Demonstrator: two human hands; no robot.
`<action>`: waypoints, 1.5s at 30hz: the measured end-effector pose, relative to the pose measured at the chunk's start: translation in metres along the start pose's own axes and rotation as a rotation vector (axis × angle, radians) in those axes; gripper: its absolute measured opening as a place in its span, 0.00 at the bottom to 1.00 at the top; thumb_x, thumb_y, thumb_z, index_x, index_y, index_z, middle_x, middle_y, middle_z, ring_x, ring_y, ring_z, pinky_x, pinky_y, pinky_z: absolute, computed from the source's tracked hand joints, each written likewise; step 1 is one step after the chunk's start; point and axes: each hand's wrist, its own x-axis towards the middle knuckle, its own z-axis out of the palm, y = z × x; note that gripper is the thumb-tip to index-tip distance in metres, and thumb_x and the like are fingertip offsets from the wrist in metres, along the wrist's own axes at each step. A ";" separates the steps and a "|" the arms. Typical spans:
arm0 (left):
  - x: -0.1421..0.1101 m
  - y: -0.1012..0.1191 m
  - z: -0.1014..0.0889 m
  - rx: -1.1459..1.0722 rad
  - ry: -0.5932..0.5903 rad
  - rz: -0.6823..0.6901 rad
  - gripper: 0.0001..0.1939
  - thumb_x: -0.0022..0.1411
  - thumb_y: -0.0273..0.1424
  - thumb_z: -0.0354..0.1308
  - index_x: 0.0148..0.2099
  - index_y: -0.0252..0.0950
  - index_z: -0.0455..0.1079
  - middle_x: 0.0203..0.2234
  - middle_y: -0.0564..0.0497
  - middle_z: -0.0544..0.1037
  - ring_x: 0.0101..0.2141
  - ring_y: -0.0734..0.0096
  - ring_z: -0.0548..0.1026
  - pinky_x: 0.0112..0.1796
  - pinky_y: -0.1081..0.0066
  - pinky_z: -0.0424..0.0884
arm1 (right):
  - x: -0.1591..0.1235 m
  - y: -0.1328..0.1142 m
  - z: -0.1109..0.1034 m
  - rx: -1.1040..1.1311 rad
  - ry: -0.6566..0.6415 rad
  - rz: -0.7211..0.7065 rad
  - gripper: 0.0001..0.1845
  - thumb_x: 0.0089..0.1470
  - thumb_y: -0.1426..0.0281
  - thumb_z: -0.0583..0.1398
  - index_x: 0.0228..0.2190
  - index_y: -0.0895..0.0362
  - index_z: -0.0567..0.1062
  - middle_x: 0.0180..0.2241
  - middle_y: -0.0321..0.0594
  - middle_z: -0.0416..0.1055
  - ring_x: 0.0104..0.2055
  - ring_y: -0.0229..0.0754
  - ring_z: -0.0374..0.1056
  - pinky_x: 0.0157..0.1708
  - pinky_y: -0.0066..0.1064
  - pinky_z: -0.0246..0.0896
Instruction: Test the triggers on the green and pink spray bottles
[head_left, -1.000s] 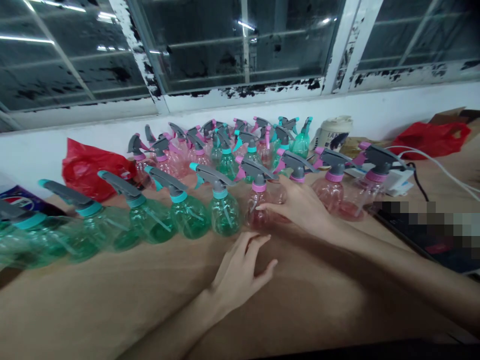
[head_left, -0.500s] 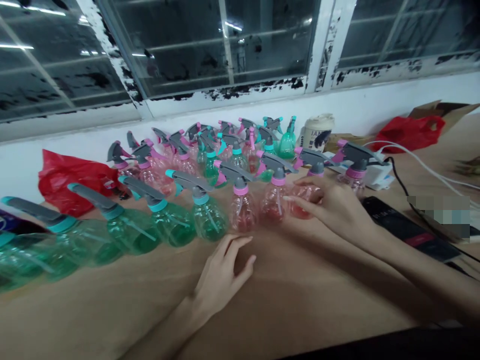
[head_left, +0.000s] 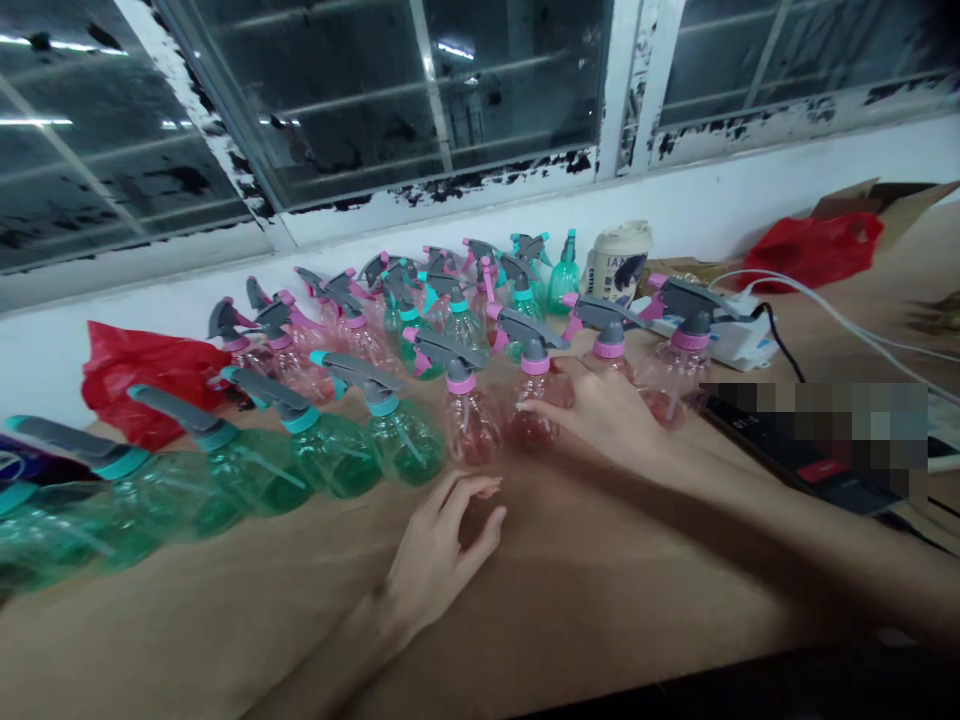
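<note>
A front row of spray bottles stands on the table, with gray trigger heads. Green bottles with turquoise collars, such as the green spray bottle (head_left: 409, 440), fill its left part; pink ones with pink collars fill its right. My right hand (head_left: 607, 410) is around the second pink spray bottle (head_left: 536, 430), thumb across its front and fingers at its far side. Behind that hand, another pink spray bottle (head_left: 609, 350) is partly hidden. My left hand (head_left: 439, 545) rests near the table in front of the first pink bottle (head_left: 471, 425), fingers apart and loosely curved, holding nothing.
More pink and green spray bottles (head_left: 367, 340) crowd the back by the wall. Red plastic bags (head_left: 142, 385) lie at left and far right. A paper cup (head_left: 619, 260), a white power strip (head_left: 739, 340) with cables and a dark phone (head_left: 795, 450) are at right.
My right hand went from the second pink bottle to the third, then back to the second. The view has turned right. My left hand stays open in front of the row.
</note>
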 end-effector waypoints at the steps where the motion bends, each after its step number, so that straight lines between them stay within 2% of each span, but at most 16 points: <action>1: 0.001 0.002 0.001 -0.013 -0.004 -0.005 0.07 0.65 0.30 0.51 0.46 0.40 0.64 0.37 0.50 0.73 0.35 0.68 0.73 0.38 0.65 0.71 | -0.003 0.000 -0.001 -0.011 0.002 0.001 0.34 0.52 0.48 0.55 0.48 0.63 0.70 0.33 0.54 0.77 0.35 0.60 0.73 0.28 0.43 0.65; 8: 0.011 0.014 0.012 -0.082 0.002 -0.052 0.11 0.63 0.30 0.53 0.49 0.42 0.63 0.38 0.52 0.72 0.36 0.67 0.73 0.37 0.64 0.72 | -0.033 0.000 -0.024 -0.100 -0.036 -0.031 0.32 0.51 0.46 0.55 0.45 0.59 0.71 0.29 0.49 0.77 0.29 0.57 0.74 0.22 0.38 0.63; 13: 0.015 0.024 0.025 -0.124 0.038 -0.092 0.21 0.60 0.33 0.59 0.54 0.43 0.58 0.48 0.48 0.67 0.45 0.61 0.71 0.42 0.59 0.72 | -0.057 -0.002 -0.045 -0.135 -0.077 -0.066 0.31 0.50 0.46 0.56 0.42 0.59 0.73 0.26 0.47 0.76 0.25 0.54 0.73 0.19 0.37 0.60; 16: 0.015 0.031 0.032 -0.133 0.003 -0.105 0.31 0.56 0.38 0.62 0.58 0.42 0.53 0.54 0.44 0.63 0.51 0.54 0.68 0.48 0.52 0.67 | -0.069 -0.002 -0.052 -0.088 -0.061 -0.139 0.30 0.49 0.45 0.57 0.37 0.60 0.74 0.24 0.47 0.76 0.26 0.53 0.72 0.22 0.39 0.62; 20: 0.014 0.037 0.037 -0.156 -0.061 -0.100 0.37 0.55 0.40 0.64 0.61 0.40 0.51 0.54 0.41 0.65 0.53 0.50 0.66 0.50 0.48 0.65 | -0.078 0.005 -0.057 -0.020 -0.073 -0.206 0.30 0.49 0.45 0.56 0.36 0.60 0.74 0.32 0.52 0.76 0.33 0.55 0.72 0.29 0.42 0.66; 23: 0.013 0.040 0.038 -0.195 -0.095 -0.100 0.38 0.54 0.39 0.65 0.61 0.42 0.51 0.54 0.42 0.66 0.52 0.51 0.68 0.49 0.49 0.66 | -0.073 0.014 -0.061 0.112 -0.133 -0.185 0.29 0.46 0.44 0.58 0.37 0.57 0.73 0.35 0.50 0.75 0.39 0.56 0.71 0.36 0.44 0.66; 26: 0.015 0.044 0.038 -0.187 -0.119 -0.095 0.38 0.53 0.39 0.66 0.61 0.43 0.52 0.55 0.44 0.66 0.54 0.51 0.66 0.51 0.48 0.63 | -0.061 0.021 -0.061 0.436 -0.218 -0.164 0.28 0.45 0.50 0.63 0.44 0.53 0.69 0.41 0.43 0.73 0.42 0.50 0.70 0.39 0.41 0.67; 29: 0.018 0.049 0.038 -0.161 -0.159 -0.112 0.38 0.53 0.43 0.65 0.61 0.41 0.54 0.53 0.43 0.67 0.54 0.50 0.65 0.52 0.48 0.62 | -0.050 0.021 -0.054 0.760 -0.241 -0.184 0.34 0.44 0.55 0.65 0.52 0.49 0.64 0.48 0.40 0.69 0.44 0.46 0.70 0.40 0.37 0.67; 32: 0.023 0.052 0.039 -0.118 -0.193 -0.102 0.38 0.53 0.46 0.65 0.60 0.40 0.54 0.53 0.43 0.67 0.54 0.49 0.65 0.51 0.49 0.63 | -0.045 0.017 -0.044 0.935 -0.202 -0.207 0.27 0.47 0.56 0.64 0.49 0.48 0.67 0.42 0.38 0.71 0.38 0.43 0.69 0.35 0.34 0.66; 35: 0.026 0.047 0.039 -0.062 -0.214 -0.059 0.39 0.52 0.47 0.64 0.61 0.39 0.53 0.55 0.42 0.66 0.56 0.47 0.63 0.52 0.49 0.62 | -0.045 0.013 -0.033 1.000 -0.167 -0.218 0.17 0.52 0.58 0.61 0.43 0.50 0.71 0.31 0.35 0.70 0.33 0.40 0.67 0.32 0.33 0.64; 38: 0.025 0.036 0.040 -0.017 -0.255 0.013 0.44 0.51 0.48 0.65 0.63 0.38 0.49 0.57 0.41 0.63 0.57 0.48 0.62 0.53 0.50 0.61 | -0.043 0.011 -0.026 0.977 -0.103 -0.240 0.11 0.54 0.60 0.60 0.37 0.51 0.73 0.28 0.34 0.67 0.30 0.39 0.65 0.32 0.33 0.62; 42: 0.013 0.015 0.039 0.123 -0.291 0.083 0.48 0.52 0.49 0.64 0.65 0.37 0.44 0.60 0.38 0.60 0.58 0.48 0.59 0.54 0.49 0.59 | -0.033 0.010 -0.023 0.923 -0.077 -0.262 0.09 0.55 0.61 0.59 0.31 0.53 0.71 0.25 0.32 0.64 0.27 0.36 0.61 0.28 0.31 0.59; 45: 0.003 0.003 0.036 0.245 -0.304 0.098 0.46 0.56 0.50 0.59 0.66 0.34 0.43 0.60 0.37 0.60 0.59 0.49 0.59 0.55 0.49 0.59 | -0.022 0.008 -0.021 0.907 -0.062 -0.286 0.10 0.55 0.61 0.59 0.28 0.55 0.69 0.24 0.31 0.62 0.26 0.35 0.59 0.26 0.30 0.55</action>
